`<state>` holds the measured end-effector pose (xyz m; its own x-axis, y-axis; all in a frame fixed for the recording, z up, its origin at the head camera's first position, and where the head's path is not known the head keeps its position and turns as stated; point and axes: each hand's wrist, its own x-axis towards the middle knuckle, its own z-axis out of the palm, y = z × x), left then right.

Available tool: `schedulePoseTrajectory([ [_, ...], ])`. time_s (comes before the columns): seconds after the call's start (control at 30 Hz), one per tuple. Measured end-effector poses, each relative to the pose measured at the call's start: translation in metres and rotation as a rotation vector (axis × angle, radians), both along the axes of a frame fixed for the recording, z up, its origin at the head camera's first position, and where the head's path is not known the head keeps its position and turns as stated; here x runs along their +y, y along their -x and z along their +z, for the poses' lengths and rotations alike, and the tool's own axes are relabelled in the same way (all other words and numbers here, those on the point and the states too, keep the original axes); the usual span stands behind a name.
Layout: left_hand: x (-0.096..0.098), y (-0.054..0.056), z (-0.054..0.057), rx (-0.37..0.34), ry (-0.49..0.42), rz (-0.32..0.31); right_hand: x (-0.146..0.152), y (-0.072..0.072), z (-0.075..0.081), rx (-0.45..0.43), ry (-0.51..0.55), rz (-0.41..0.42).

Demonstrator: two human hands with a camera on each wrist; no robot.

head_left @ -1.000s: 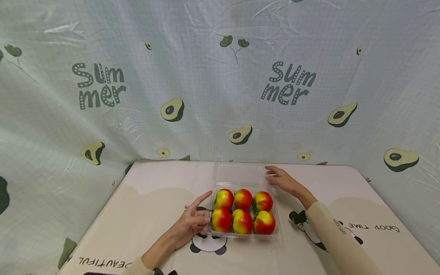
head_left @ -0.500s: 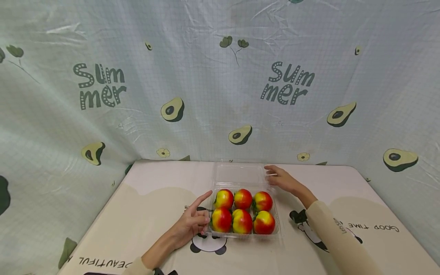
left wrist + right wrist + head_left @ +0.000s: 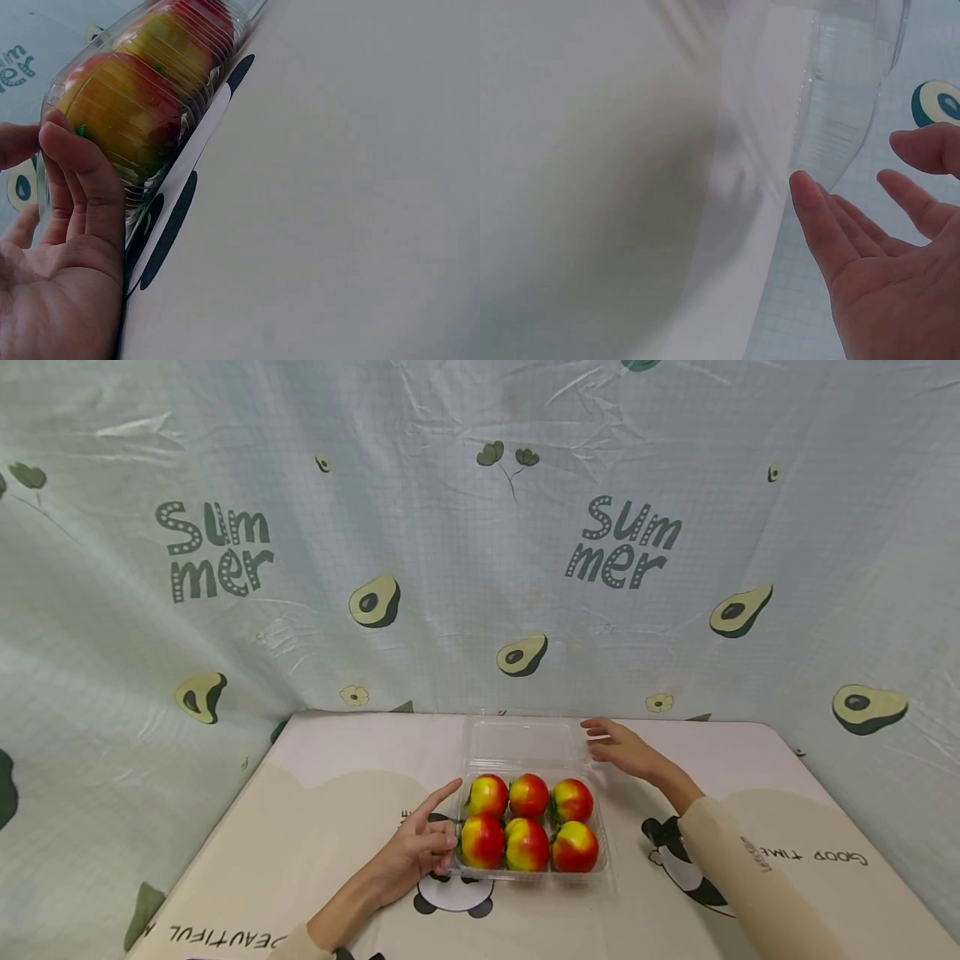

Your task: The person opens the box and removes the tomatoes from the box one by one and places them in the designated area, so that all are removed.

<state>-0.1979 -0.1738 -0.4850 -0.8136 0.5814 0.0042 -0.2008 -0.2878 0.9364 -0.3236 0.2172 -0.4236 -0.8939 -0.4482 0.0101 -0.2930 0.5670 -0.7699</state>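
A clear plastic clamshell box (image 3: 542, 875) lies on the table, holding several round red-and-yellow fruits (image 3: 528, 845) in two rows, with bits of green at their sides. Its see-through lid (image 3: 525, 741) is folded back on the far side. My left hand (image 3: 415, 846) pinches the box's left rim; the index finger stretches toward the far left corner. In the left wrist view, fingertips (image 3: 54, 131) meet at the rim. My right hand (image 3: 621, 748) is beside the lid's right edge, fingers extended and spread. Whether a fingertip touches the lid corner (image 3: 832, 142) is hard to tell.
A pale printed cloth (image 3: 315, 843) with panda drawings and lettering covers the table. Behind it hangs a light curtain (image 3: 450, 527) printed with avocados and "summer". A dark object's edge (image 3: 356, 955) shows near the left sleeve.
My right hand has shifted slightly right, away from the lid's edge. The left hand, box and fruits keep their places; the head view has shifted a little.
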Motion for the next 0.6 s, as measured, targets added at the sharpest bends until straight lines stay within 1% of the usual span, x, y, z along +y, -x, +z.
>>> schedulePoseTrajectory([
  [0.23, 0.0, 0.0, 0.0, -0.004, 0.003, 0.001, 0.003, -0.006, 0.01, 0.046, -0.041, 0.035],
  [0.33, 0.0, 0.0, 0.0, -0.007, -0.001, -0.001, 0.003, -0.007, 0.013, 0.064, -0.062, 0.036],
  [0.47, 0.0, 0.0, 0.001, -0.008, -0.002, -0.004, 0.001, -0.012, 0.019, 0.106, -0.058, 0.049],
  [0.6, 0.0, 0.0, 0.001, -0.013, 0.0, -0.006, -0.003, -0.021, 0.028, 0.138, -0.051, 0.087],
])
